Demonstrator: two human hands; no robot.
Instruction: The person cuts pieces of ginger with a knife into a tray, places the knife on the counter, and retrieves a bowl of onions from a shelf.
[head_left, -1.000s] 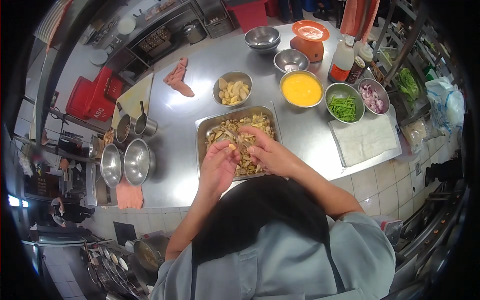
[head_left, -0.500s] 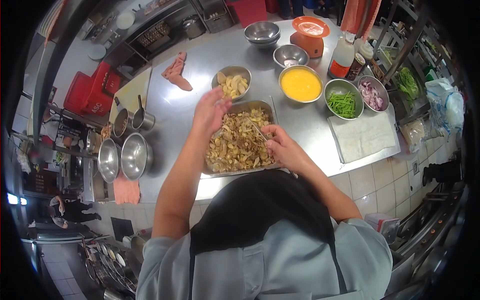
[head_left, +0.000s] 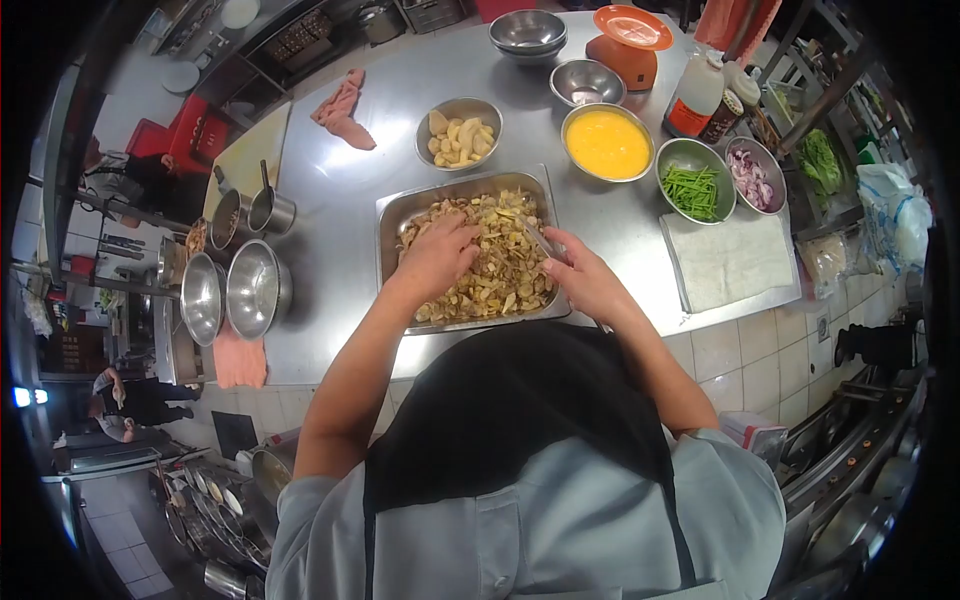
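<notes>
A deep metal tray [head_left: 548,190] full of small brown and yellowish pieces [head_left: 500,285] sits at the table's near edge. Over its left half, my left hand [head_left: 440,256] rests on the pieces, fingers apart and slightly bent, with nothing visible in them. At the tray's right side my right hand [head_left: 585,278] is closed around a slim metal utensil [head_left: 540,238]. Its tip points into the tray; its exact kind is hard to make out. Just behind the tray stands a metal bowl [head_left: 425,152] of pale yellow, peeled-looking chunks [head_left: 464,140].
To the right are bowls of yellow liquid [head_left: 607,143], cut green vegetables [head_left: 692,192] and sliced purple onion [head_left: 750,180]. An orange scale [head_left: 625,62] and bottles [head_left: 697,95] stand behind. Metal bowls [head_left: 255,290], saucepans [head_left: 270,212] and a pink cloth [head_left: 343,112] lie left.
My left hand has moved down from beside the bowl of pale chunks onto the pieces in the tray. My right hand still grips the utensil. The camera view has shifted slightly.
</notes>
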